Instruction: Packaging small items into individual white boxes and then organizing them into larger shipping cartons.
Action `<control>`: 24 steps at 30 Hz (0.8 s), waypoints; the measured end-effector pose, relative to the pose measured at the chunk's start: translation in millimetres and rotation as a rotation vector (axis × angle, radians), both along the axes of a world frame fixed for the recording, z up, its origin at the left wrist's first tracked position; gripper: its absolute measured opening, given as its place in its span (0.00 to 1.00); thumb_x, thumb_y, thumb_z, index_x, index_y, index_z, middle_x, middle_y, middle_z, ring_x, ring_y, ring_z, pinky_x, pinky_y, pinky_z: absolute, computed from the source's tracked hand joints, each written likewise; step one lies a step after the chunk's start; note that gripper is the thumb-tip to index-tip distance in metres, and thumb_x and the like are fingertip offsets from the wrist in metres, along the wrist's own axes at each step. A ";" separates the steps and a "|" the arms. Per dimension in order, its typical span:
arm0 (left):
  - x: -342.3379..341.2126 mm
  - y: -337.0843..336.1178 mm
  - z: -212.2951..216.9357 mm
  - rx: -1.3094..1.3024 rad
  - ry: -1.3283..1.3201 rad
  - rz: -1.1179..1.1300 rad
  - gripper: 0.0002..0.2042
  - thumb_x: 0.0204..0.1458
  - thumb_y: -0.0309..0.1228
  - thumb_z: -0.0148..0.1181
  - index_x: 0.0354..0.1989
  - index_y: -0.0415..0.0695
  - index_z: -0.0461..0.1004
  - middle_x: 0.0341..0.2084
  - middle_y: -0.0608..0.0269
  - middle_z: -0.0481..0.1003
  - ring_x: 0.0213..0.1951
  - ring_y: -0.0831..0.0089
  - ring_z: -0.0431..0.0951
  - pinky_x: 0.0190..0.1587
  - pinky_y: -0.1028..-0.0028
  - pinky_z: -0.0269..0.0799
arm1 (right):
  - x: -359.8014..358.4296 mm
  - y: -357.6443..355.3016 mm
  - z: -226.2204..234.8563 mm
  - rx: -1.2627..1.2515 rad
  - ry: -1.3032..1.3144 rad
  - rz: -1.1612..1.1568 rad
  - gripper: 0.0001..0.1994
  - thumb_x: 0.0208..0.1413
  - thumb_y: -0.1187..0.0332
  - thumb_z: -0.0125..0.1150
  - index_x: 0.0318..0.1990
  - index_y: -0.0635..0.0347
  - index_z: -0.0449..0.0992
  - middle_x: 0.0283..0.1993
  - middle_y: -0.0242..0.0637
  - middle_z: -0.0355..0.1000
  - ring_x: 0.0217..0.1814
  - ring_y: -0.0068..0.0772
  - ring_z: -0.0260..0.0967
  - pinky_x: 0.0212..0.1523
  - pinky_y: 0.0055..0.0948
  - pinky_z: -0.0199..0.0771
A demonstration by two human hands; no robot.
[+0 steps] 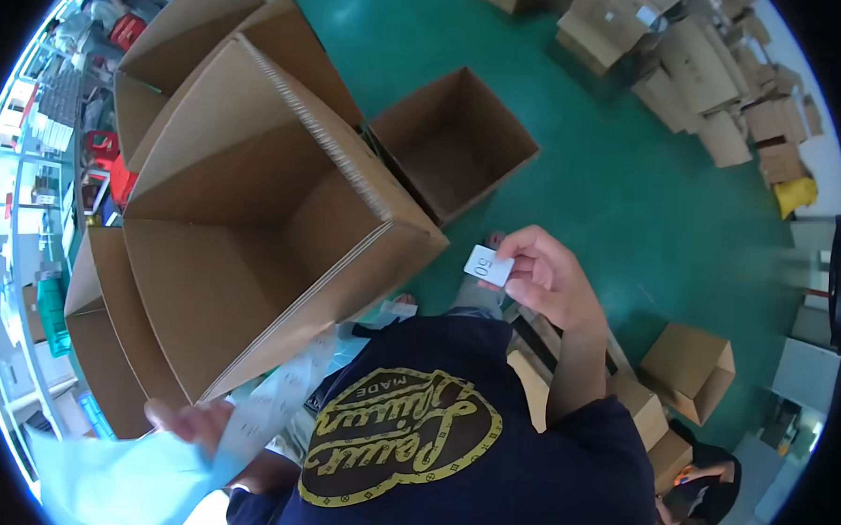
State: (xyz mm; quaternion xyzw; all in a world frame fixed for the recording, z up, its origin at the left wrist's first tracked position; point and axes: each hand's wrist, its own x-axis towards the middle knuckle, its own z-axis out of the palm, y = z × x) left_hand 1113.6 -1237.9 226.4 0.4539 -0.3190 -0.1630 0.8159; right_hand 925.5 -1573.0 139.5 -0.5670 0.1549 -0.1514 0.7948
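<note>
A small white printed label (489, 265) is pinched between the thumb and fingers of my right hand (553, 280), which is raised over the green floor. My left hand (198, 424) is low on the left, its fingers closed on a long strip of labels (279, 388). The strip rises toward the near edge of a large open cardboard box (255, 180) and widens into a pale bluish sheet (125, 479) below the hand. The large box gapes upward in front of me, with bare inner walls. Neither hand touches it visibly.
A smaller open box (454, 147) stands beyond the large one; more open boxes (191, 46) crowd the left. Flattened and stacked cartons (701, 68) lie at the far right. Shelving (29, 189) lines the left side. Another person (706, 491) is at the lower right, near a carton (688, 368).
</note>
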 end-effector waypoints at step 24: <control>-104.0 -293.4 -38.7 0.933 -0.197 0.063 0.19 0.50 0.39 0.68 0.47 0.44 0.73 0.36 0.59 0.72 0.33 0.61 0.75 0.37 0.67 0.72 | 103.1 -193.9 46.6 -0.755 -0.456 0.992 0.20 0.50 0.72 0.68 0.50 0.59 0.68 0.34 0.37 0.73 0.28 0.34 0.71 0.32 0.32 0.73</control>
